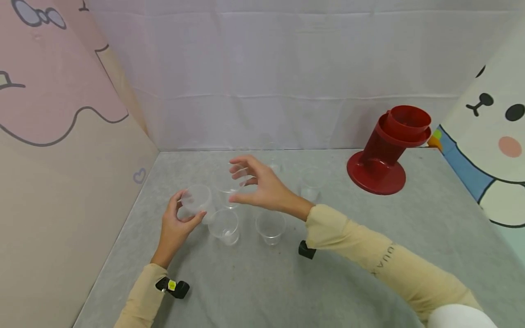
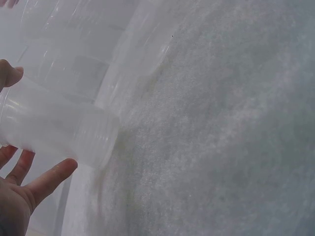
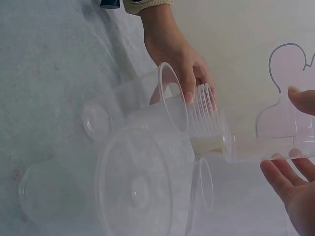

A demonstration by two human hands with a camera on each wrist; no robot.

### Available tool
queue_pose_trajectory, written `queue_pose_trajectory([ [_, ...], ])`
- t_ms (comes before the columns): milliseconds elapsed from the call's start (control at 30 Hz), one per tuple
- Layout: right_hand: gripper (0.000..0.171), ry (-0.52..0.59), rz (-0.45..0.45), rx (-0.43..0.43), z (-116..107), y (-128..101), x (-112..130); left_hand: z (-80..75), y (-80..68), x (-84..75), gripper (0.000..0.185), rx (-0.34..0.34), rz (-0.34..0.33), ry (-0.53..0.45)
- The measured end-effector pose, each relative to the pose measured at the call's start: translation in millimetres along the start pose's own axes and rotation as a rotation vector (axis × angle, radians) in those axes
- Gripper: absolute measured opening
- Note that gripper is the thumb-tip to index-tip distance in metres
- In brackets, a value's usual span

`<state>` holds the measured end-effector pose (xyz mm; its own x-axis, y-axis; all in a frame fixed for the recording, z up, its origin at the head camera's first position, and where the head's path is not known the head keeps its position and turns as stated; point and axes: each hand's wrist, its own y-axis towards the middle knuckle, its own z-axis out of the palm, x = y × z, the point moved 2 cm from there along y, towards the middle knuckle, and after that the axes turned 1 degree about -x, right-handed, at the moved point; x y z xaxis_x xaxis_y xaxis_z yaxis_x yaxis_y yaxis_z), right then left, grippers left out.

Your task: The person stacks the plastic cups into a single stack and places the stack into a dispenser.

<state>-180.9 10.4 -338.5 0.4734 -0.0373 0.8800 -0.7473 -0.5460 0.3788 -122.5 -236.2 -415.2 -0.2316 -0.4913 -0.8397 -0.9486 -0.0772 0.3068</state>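
Observation:
My left hand (image 1: 189, 207) grips a clear plastic cup (image 1: 198, 197) tilted on its side just above the grey table (image 1: 287, 282). In the left wrist view the thumb and fingers of the left hand (image 2: 39, 123) wrap that cup (image 2: 59, 130). My right hand (image 1: 239, 182) hovers to the right of it, thumb and fingers curled round another clear cup (image 1: 242, 175). In the right wrist view this cup (image 3: 261, 143) lies between the fingers of the right hand (image 3: 290, 128), and the left hand (image 3: 179, 59) holds its ribbed cup (image 3: 202, 113) opposite.
Several more clear cups stand on the table: one (image 1: 224, 226) below the hands, one (image 1: 270, 226) beside it, one (image 1: 310, 183) farther back. A red cup dispenser (image 1: 385, 157) stands at the back right. Printed panels wall in the left, back and right sides.

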Motion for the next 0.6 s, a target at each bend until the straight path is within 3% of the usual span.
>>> queue_pose_trajectory([
  [600, 0.072, -0.044, 0.034, 0.007, 14, 17, 1, -0.3, 0.2, 0.5, 0.071, 0.004, -0.004, -0.036],
])
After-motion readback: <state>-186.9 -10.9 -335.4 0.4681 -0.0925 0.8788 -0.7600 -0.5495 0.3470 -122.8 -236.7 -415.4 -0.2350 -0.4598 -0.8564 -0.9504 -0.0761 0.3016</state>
